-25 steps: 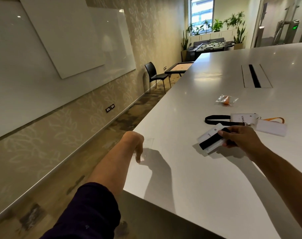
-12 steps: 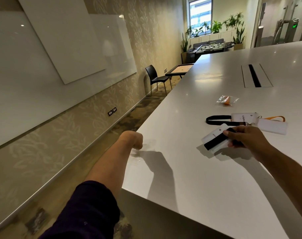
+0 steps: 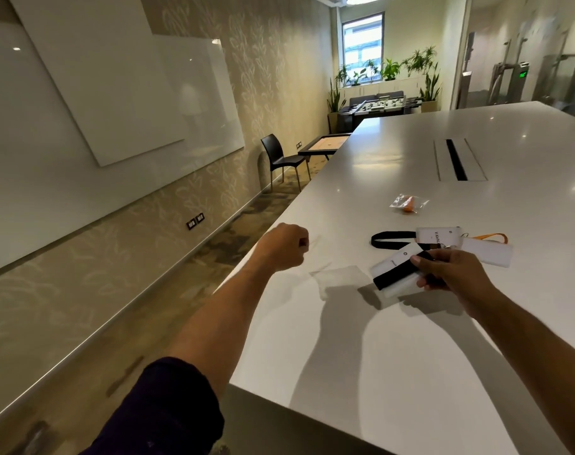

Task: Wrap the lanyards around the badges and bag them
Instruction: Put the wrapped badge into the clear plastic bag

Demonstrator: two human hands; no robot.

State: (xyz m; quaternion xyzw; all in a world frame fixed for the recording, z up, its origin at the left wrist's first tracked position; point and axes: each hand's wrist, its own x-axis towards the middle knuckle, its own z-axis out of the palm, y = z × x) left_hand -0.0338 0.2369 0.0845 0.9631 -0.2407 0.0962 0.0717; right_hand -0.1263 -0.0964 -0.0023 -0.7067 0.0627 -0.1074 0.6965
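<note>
My right hand (image 3: 450, 270) grips a white badge (image 3: 394, 274) with a black lanyard wound around it, held just above the white table (image 3: 394, 356). To its left my left hand (image 3: 286, 246) is closed in a fist over the table's left edge, pinching a clear plastic bag (image 3: 340, 275) that trails toward the badge. Behind my right hand lie a second white badge (image 3: 437, 234) with a loose black lanyard (image 3: 388, 239) and a third badge (image 3: 491, 254) with an orange lanyard (image 3: 489, 238).
A sealed clear bag with an orange lanyard inside (image 3: 409, 203) lies farther back on the table. A cable slot (image 3: 456, 159) is set into the tabletop beyond it. A black chair (image 3: 279, 156) stands by the wall on the left.
My left hand has risen from the table edge and shifted right, closing into a fist on the clear bag. My right hand keeps hold of the wrapped badge, almost unmoved.
</note>
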